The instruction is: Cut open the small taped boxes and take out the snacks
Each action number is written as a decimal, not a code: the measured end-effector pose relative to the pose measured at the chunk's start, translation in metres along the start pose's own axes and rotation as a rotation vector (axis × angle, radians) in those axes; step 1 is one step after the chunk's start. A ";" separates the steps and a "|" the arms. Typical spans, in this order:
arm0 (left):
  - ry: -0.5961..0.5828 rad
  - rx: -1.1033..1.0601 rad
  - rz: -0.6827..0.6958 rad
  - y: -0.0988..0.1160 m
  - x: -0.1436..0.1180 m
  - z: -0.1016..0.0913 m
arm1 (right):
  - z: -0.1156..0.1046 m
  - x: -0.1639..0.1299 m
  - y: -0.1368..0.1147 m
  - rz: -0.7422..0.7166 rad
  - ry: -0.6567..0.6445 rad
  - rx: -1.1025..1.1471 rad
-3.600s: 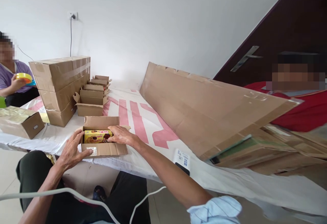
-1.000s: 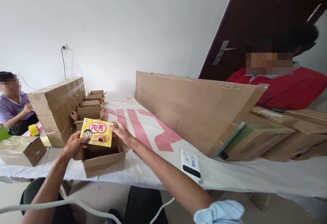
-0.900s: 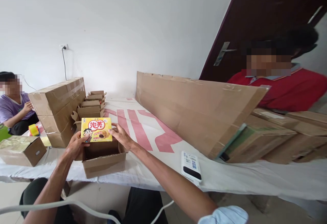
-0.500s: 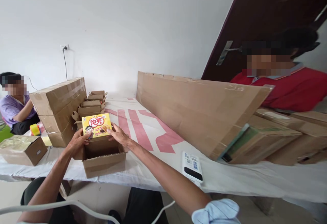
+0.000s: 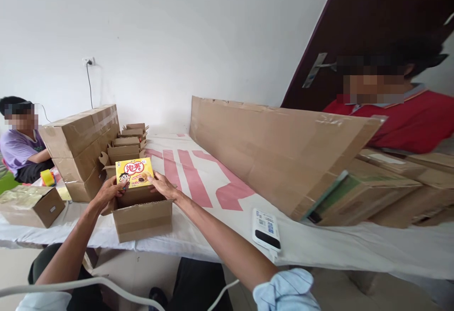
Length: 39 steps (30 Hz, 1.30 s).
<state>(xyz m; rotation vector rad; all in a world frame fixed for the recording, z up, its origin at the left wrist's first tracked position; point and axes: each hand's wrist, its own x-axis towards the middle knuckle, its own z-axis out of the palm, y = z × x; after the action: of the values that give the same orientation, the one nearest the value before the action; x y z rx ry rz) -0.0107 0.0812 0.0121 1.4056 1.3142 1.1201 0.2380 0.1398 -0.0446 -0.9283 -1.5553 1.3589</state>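
I hold a yellow snack box [image 5: 135, 172] with red characters and a cartoon face between both hands. My left hand [image 5: 107, 193] grips its left edge and my right hand [image 5: 162, 185] grips its right edge. The box stands upright with its lower part inside an open small cardboard carton [image 5: 142, 217] at the table's front edge. The inside of the carton is hidden from view.
Stacked sealed cartons [image 5: 81, 145] and several open small cartons [image 5: 127, 144] stand behind. A long flat cardboard sheet [image 5: 280, 152] leans at right. A white device [image 5: 266, 228] lies near the table edge. One person sits at far left, another in red at right.
The snack box was lying in the carton, was lifted out and held up, and has since come down so its lower part sits in the carton again.
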 end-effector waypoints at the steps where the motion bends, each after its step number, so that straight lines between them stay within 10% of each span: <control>1: -0.003 0.001 -0.001 0.000 0.001 0.000 | 0.000 0.001 0.001 0.002 0.007 -0.003; 39: 0.026 0.026 -0.057 -0.013 0.018 -0.008 | 0.003 0.019 0.009 0.061 0.013 -0.089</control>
<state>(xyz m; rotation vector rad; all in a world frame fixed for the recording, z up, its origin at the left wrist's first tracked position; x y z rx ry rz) -0.0202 0.0998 0.0020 1.3685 1.3836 1.0903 0.2284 0.1572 -0.0510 -1.0450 -1.5999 1.3323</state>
